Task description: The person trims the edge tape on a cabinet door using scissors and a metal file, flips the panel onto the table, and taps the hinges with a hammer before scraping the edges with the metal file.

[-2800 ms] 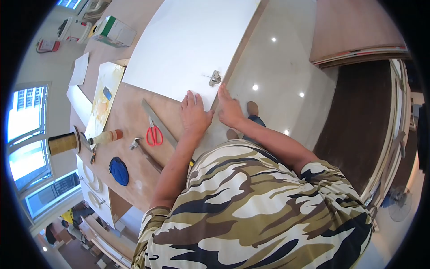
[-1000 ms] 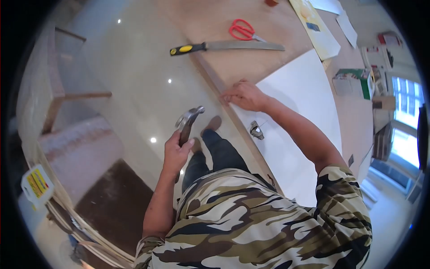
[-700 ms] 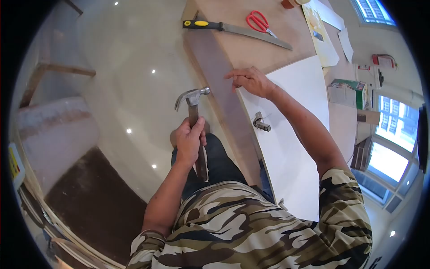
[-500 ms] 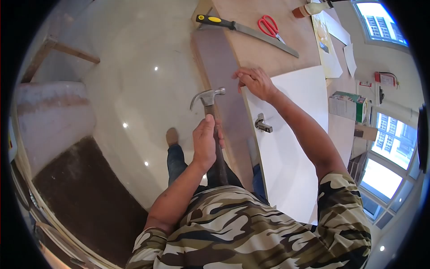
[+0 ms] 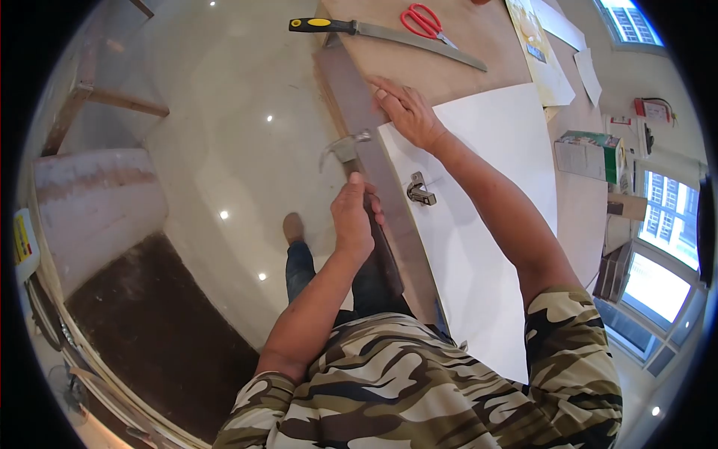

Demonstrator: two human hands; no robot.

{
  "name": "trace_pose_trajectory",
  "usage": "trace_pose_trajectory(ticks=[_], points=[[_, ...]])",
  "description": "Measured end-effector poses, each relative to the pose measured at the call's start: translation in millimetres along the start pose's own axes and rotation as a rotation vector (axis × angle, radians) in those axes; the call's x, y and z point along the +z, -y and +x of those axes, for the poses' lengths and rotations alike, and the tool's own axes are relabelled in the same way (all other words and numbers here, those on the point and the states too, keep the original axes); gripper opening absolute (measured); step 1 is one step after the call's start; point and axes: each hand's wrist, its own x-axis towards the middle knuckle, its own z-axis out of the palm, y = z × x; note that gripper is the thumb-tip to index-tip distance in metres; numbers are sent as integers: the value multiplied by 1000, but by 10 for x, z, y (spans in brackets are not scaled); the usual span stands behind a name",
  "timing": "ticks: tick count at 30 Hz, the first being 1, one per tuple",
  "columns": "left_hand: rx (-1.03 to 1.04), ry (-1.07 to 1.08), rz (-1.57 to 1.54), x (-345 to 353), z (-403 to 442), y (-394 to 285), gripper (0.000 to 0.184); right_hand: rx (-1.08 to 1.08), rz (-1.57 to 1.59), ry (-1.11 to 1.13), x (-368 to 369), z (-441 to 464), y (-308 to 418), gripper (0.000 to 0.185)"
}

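A claw hammer point(image 5: 385, 258) is upright in my left hand point(image 5: 353, 217), its metal head above my thumb and its dark handle running down toward my shirt. My right hand point(image 5: 407, 112) is at the near corner of the white panel point(image 5: 479, 224), palm down, fingers stretched toward the edge and slightly apart. On the panel, below my right hand, sits a metal hinge point(image 5: 420, 189). The panel lies on a brown workbench point(image 5: 464, 45). Beyond my right hand, a saw-like blade with a black and yellow handle point(image 5: 321, 25) lies beside red-handled scissors point(image 5: 421, 21).
A stained board point(image 5: 540, 56) and white strips lie at the bench's far side. A green and white box point(image 5: 589, 156) stands to the right. Sheets with a dark brown panel point(image 5: 157, 322) are at the lower left. A wooden frame point(image 5: 127, 101) is at the upper left.
My left hand took up the hammer and has brought it closer to the panel. My right hand shifted slightly up and left in view. The view has turned and the bench now lies on the right.
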Motion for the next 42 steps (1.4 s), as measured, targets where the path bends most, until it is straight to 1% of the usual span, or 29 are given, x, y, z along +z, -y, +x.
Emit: trace_pose_trajectory(ticks=[2, 5, 8, 10, 11, 14, 19, 23, 26, 28, 30, 33, 36, 39, 42], points=[[34, -68, -102, 60, -16, 6, 46, -25, 9, -7, 25, -19, -25, 41], [18, 19, 63, 68, 33, -17, 46, -49, 29, 2, 39, -5, -35, 40], [39, -27, -3, 90, 34, -9, 45, -87, 54, -50, 38, -20, -18, 40], [-19, 11, 37, 74, 40, -94, 45, -142, 118, -100, 54, -13, -28, 40], [-47, 27, 56, 50, 34, -134, 45, -113, 115, -69, 44, -15, -4, 39], [-25, -1, 109, -39, 33, -163, 47, -57, 114, 40, -17, 0, 74, 36], [-51, -77, -84, -99, -58, -58, 48, -16, 114, 281, -122, 32, 96, 32], [-14, -51, -144, -85, -169, 180, 48, -8, 98, 272, -82, 53, 96, 32], [-104, 52, 9, 14, -237, 273, 48, -3, 62, 250, -59, 43, 112, 34], [-99, 25, -61, 40, -246, 324, 48, -30, 42, 209, -14, 43, 69, 36], [-70, -10, -114, 63, -271, 379, 47, -24, 18, 224, -65, 38, 134, 37], [-156, 9, -79, 91, -343, 429, 46, -19, -28, 208, -36, 36, 144, 37], [-130, -1, -115, 58, -364, 462, 45, -14, -49, 181, -50, 12, 188, 36], [-172, 32, -94, 91, -456, 512, 43, -6, -60, 168, -31, 13, 175, 36], [-158, 5, -13, 44, -465, 514, 43, -2, -89, 194, -42, -10, 202, 38]])
